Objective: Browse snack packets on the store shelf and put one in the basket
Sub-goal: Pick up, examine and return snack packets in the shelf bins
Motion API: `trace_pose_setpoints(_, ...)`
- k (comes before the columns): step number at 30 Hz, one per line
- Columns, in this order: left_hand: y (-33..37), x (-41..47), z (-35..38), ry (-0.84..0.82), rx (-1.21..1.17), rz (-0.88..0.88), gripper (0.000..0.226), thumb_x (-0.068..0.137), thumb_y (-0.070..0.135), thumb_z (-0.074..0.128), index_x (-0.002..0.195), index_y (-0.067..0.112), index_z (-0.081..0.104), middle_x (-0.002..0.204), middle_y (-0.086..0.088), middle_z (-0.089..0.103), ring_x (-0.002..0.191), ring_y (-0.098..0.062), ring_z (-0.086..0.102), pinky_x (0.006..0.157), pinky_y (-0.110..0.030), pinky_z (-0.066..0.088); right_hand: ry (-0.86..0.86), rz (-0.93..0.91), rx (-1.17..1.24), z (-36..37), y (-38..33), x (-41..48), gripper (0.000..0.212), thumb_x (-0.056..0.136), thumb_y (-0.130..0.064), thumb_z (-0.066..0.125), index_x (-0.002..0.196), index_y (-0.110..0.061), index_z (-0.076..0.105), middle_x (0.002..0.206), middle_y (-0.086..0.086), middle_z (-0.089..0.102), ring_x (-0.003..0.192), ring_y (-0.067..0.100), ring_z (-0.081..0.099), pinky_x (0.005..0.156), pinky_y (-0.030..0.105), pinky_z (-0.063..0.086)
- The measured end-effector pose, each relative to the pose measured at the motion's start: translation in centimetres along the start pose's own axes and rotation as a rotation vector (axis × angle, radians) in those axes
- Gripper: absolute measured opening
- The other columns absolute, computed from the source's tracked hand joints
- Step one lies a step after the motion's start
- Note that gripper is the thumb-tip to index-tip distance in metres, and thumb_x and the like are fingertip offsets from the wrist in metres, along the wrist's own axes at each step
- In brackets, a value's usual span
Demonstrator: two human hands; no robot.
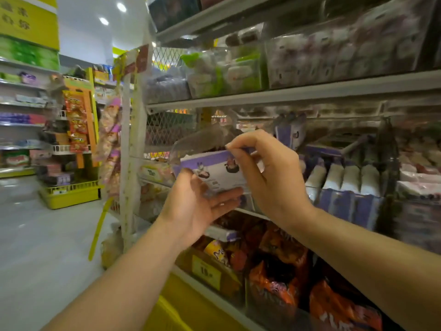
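Observation:
A purple and white snack packet (218,169) with small cartoon figures is held up in front of the middle shelf. My right hand (265,173) pinches its top edge between thumb and fingertips. My left hand (199,204) lies palm up under its lower edge, fingers straight, touching it. Behind the packet a clear plastic bin flap (198,142) juts out from the shelf. A yellow basket (167,314) shows at the bottom edge below my arms.
Shelves (298,94) on the right carry purple, white and green packets in clear bins. Orange and black snack bags (281,271) fill the lowest shelf behind a yellow price tag (206,271). A yellow end display (71,187) stands across the grey floor aisle (47,247) at left.

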State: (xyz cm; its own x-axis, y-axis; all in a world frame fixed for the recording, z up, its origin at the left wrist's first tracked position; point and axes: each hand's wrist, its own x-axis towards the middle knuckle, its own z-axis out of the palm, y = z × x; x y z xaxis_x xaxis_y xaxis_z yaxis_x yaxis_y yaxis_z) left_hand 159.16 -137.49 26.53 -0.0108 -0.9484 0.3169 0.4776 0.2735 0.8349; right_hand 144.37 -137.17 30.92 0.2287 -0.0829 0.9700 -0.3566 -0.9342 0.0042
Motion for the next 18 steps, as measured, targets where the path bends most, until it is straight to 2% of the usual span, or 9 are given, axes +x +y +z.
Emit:
trace_pose_setpoints(3,-0.4,-1.8,-3.7,0.033,-0.082,-0.075,0.059,0.098,0.050,0.030,0.119,0.010,0.067,0.115,-0.020,0.068,0.097,-0.033,0.067,0.090,-0.046,0.053,-0.106,0.099,0.160,2.7,-0.6,-3.1,0.009,0.093,-0.010,0.058,0.090,-0.005,0.066,0.089,0.003,0.067,0.080,0.018,0.061,0.069,0.024,0.048)
trace_pose_setpoints(5,-1.4,-2.9,-6.4,0.091,-0.052,-0.084,0.042,0.096,0.028,0.043,0.129,0.008,0.058,0.111,-0.017,0.071,0.091,-0.029,0.069,0.081,-0.041,0.057,-0.172,0.253,0.264,4.6,-0.6,-5.6,0.016,0.094,-0.017,0.056,0.088,-0.007,0.067,0.087,0.002,0.068,0.081,0.017,0.062,0.069,0.030,0.050)
trace_pose_setpoints(7,-3.0,-3.8,-8.7,0.218,0.080,-0.069,0.040,0.093,0.004,0.045,0.129,0.018,0.054,0.094,-0.003,0.076,0.079,-0.018,0.073,0.063,-0.030,0.058,-0.223,0.451,0.358,6.5,-0.4,-8.4,0.021,0.095,-0.022,0.056,0.087,-0.007,0.069,0.083,0.002,0.068,0.081,0.016,0.063,0.072,0.035,0.052)
trace_pose_setpoints(9,-4.7,-4.7,-11.0,0.311,0.208,-0.075,0.055,0.090,-0.009,0.047,0.129,0.030,0.049,0.092,0.003,0.075,0.078,-0.013,0.072,0.060,-0.024,0.055,-0.273,0.626,0.432,8.6,-0.1,-10.9,0.016,0.094,-0.019,0.058,0.089,-0.008,0.068,0.082,0.002,0.068,0.080,0.012,0.063,0.073,0.027,0.051)
trace_pose_setpoints(11,-6.5,-5.5,-13.3,0.364,0.318,-0.082,0.074,0.086,-0.014,0.052,0.141,0.034,0.038,0.107,0.001,0.070,0.095,-0.019,0.067,0.080,-0.032,0.052,-0.324,0.810,0.498,10.4,0.3,-13.3,0.011,0.092,-0.013,0.061,0.101,-0.009,0.066,0.093,0.001,0.069,0.087,0.010,0.064,0.077,0.021,0.050)
trace_pose_setpoints(12,-7.3,-5.8,-14.3,0.364,0.345,-0.094,0.083,0.085,-0.015,0.054,0.144,0.038,0.032,0.108,0.001,0.070,0.100,-0.022,0.063,0.085,-0.034,0.047,-0.362,0.921,0.545,11.4,0.6,-14.3,0.017,0.091,-0.013,0.061,0.108,-0.011,0.064,0.100,0.002,0.069,0.093,0.010,0.064,0.082,0.021,0.051)
trace_pose_setpoints(15,-10.3,-6.6,-16.8,0.298,0.297,-0.148,0.101,0.082,-0.020,0.053,0.144,0.050,0.014,0.104,0.012,0.074,0.100,-0.017,0.069,0.075,-0.030,0.055,-0.494,1.236,0.726,14.1,1.3,-17.4,0.032,0.091,-0.014,0.061,0.122,-0.015,0.053,0.109,0.006,0.068,0.094,0.014,0.066,0.084,0.024,0.052)
trace_pose_setpoints(17,-12.0,-6.8,-17.7,0.277,0.267,-0.170,0.104,0.081,-0.021,0.053,0.149,0.043,0.008,0.103,0.021,0.072,0.100,-0.014,0.070,0.070,-0.032,0.057,-0.517,1.363,0.869,15.5,1.7,-19.1,0.027,0.092,-0.011,0.059,0.118,-0.009,0.056,0.099,0.011,0.072,0.085,0.017,0.068,0.080,0.026,0.055)
trace_pose_setpoints(18,-12.7,-6.8,-17.9,0.270,0.255,-0.183,0.104,0.081,-0.021,0.054,0.150,0.041,0.007,0.106,0.021,0.071,0.101,-0.016,0.069,0.071,-0.034,0.058,-0.511,1.391,0.899,16.0,1.9,-19.7,0.021,0.092,-0.011,0.057,0.112,-0.005,0.059,0.089,0.010,0.073,0.075,0.015,0.069,0.073,0.025,0.057)
